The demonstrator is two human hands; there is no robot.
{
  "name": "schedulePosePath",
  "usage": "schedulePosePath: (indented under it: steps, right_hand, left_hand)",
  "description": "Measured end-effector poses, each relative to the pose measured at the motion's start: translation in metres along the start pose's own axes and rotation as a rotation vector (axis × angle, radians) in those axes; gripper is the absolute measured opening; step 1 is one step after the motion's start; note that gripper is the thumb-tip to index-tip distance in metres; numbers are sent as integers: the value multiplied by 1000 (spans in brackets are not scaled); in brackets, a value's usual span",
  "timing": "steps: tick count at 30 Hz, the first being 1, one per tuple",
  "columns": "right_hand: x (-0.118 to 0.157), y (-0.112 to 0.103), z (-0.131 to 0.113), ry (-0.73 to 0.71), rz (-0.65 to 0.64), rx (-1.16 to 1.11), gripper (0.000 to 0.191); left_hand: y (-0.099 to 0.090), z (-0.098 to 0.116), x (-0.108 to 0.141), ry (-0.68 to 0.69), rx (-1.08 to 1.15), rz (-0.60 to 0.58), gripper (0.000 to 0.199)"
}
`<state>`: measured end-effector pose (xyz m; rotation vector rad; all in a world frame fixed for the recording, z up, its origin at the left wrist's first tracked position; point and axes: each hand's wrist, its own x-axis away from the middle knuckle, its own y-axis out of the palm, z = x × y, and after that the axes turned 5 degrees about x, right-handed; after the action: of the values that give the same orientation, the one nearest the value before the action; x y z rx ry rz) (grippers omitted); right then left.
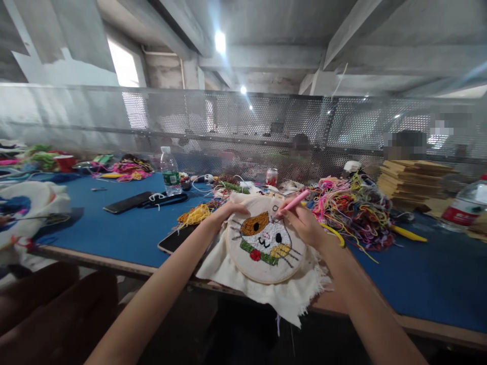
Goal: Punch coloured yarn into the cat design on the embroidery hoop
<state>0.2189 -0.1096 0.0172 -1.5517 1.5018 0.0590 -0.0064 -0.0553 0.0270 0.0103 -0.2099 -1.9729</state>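
Note:
A round embroidery hoop holds off-white cloth stitched with a cat's face in brown, white, green, red and yellow. It rests tilted at the table's front edge, with frayed cloth hanging below. My left hand grips the hoop at its upper left rim, fingers partly hidden behind it. In my right hand is a pink punch needle, its tip down at the cloth near the cat's upper right ear. A small outlined circle shows beside it.
A tangled yarn heap lies right of the hoop, yellow yarn to its left. Around stand a water bottle, a phone, a soda can, stacked brown packets and a large bottle. Another hoop is far left.

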Motion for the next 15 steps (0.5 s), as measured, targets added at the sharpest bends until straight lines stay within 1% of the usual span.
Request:
schedulePosePath:
  steps: [5,11,15]
  right_hand:
    - [0,0,0,-4,2,-35,19]
    - [0,-3,0,-10,5,-68,17]
    - [1,-4,2,-19,-2,-19,16]
  left_hand:
    - [3,2,4,-21,-15,13,12]
    - [0,1,3,-29,-9,-15,14]
    - [1,2,2,-18,7,-19,21]
